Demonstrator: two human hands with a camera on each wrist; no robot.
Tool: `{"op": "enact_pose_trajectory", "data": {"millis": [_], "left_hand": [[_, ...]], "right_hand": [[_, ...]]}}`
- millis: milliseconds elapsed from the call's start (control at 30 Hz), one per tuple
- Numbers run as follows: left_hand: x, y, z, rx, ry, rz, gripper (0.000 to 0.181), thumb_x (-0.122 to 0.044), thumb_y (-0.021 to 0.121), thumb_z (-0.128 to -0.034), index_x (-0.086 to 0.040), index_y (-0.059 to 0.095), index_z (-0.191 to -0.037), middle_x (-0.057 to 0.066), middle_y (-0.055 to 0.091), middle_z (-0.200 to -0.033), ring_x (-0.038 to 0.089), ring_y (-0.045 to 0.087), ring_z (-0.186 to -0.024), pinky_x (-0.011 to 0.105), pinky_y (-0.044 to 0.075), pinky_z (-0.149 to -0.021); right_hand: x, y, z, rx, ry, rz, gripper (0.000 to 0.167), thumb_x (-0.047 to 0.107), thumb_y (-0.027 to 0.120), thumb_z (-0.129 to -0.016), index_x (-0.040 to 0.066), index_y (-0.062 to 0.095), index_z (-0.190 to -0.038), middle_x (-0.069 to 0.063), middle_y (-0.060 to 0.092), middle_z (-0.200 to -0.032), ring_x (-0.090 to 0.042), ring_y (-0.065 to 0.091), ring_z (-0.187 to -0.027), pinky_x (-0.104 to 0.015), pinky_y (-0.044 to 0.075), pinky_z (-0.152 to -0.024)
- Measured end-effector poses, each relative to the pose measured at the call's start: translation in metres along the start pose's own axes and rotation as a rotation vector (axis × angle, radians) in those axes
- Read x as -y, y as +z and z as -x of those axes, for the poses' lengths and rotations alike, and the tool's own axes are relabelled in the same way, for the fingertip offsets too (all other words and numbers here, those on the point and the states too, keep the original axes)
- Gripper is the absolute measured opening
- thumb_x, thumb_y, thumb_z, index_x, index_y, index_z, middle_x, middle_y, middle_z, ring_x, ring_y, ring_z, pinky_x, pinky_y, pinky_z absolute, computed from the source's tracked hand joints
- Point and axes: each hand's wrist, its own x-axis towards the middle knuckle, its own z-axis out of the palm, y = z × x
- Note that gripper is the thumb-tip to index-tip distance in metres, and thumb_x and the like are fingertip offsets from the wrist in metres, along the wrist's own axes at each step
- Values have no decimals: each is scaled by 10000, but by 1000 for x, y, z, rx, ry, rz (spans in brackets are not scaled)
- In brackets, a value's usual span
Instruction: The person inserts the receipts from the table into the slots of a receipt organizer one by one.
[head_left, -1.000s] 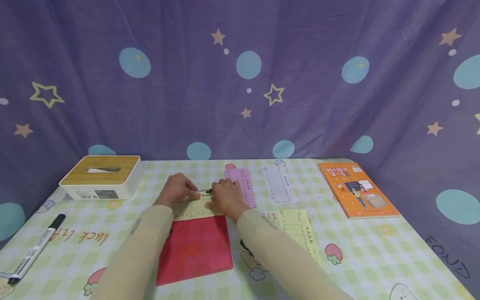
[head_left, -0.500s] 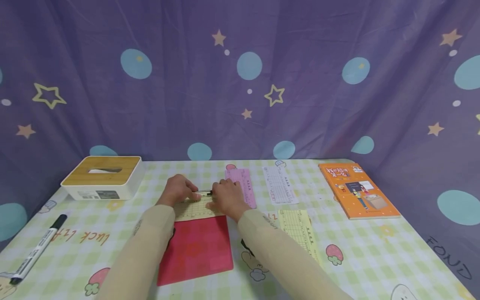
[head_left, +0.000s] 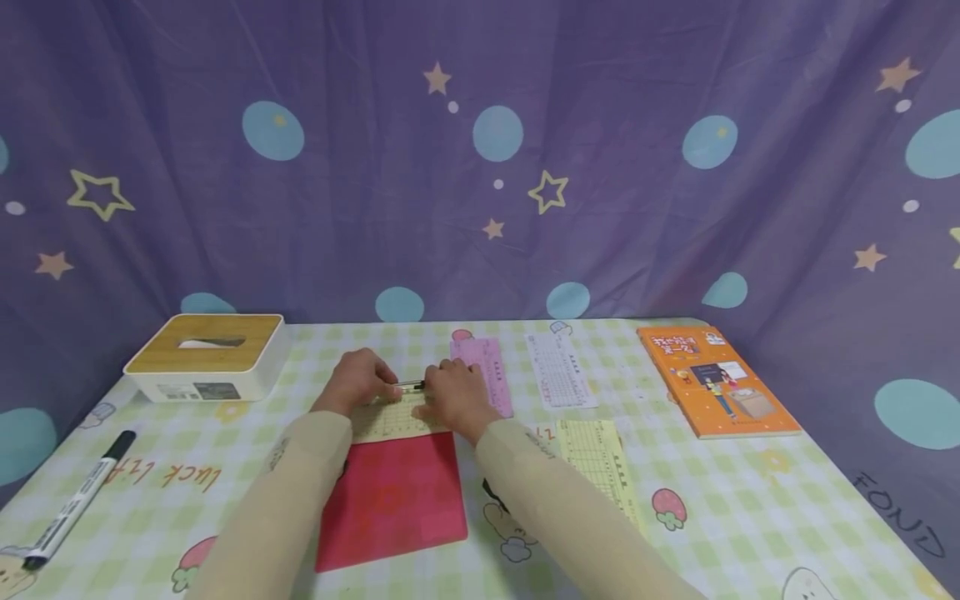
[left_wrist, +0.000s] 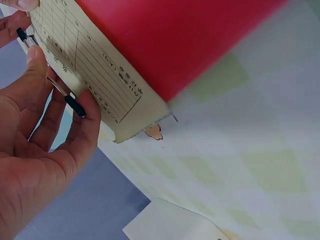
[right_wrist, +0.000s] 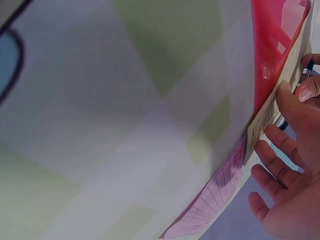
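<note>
A metal clip with black ends (left_wrist: pixel 62 91) lies at the far edge of a pale yellow printed slip (head_left: pixel 390 419). My left hand (head_left: pixel 356 383) curls its thumb and fingers round the clip, as the left wrist view shows. From the other side my right hand (head_left: pixel 457 396) touches the slip, its thumb on the paper and its fingers by the clip's other end. The slip overlaps the far part of a red sheet or folder (head_left: pixel 397 500). In the right wrist view, my right hand (right_wrist: pixel 300 155) has several fingers spread; its exact grip cannot be told.
A pink slip (head_left: pixel 491 375) lies just beyond my right hand, a white slip (head_left: pixel 558 371) farther right, and another yellow slip (head_left: pixel 596 458) by my right forearm. An orange book (head_left: pixel 716 383) lies at the right; a tissue box (head_left: pixel 206 358) and a marker (head_left: pixel 78 502) stand and lie left.
</note>
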Motion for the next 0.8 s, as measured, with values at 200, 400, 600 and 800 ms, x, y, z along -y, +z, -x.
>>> {"op": "enact_pose_trajectory", "data": {"millis": [200,400,600,800], "left_hand": [[1,-1,1,6,15,-3,215,-68,802,-868,80,767,-1019,211,742,-1008,350,678,-919,455,566,-802],[6,4,2,-24,80,-38,177,-91,803,-873,52,781,-976,168,753,-957,363,676,-959,486,542,-868],[13,9,2,-58,158,-71,177,-99,787,-890,28,784,-1013,142,746,-966,366,665,-992,500,532,-887],[17,13,1,-65,182,-92,222,-91,774,-900,14,777,-1096,153,753,-1022,364,670,-1032,490,532,-916]], "right_hand": [[0,1,0,-6,0,-5,406,539,741,-889,183,647,-1058,30,608,-988,-187,555,-1026,-376,421,-898],[-2,5,-1,-5,-1,-12,408,541,744,-885,189,648,-1066,36,605,-996,-180,549,-1027,-372,419,-899],[-4,6,-1,-6,-7,-21,398,539,738,-892,194,642,-1068,42,599,-1000,-178,547,-1031,-375,415,-903],[-2,5,0,-8,-12,-17,400,547,727,-897,195,637,-1064,41,599,-1010,-178,550,-1034,-373,415,-899]]}}
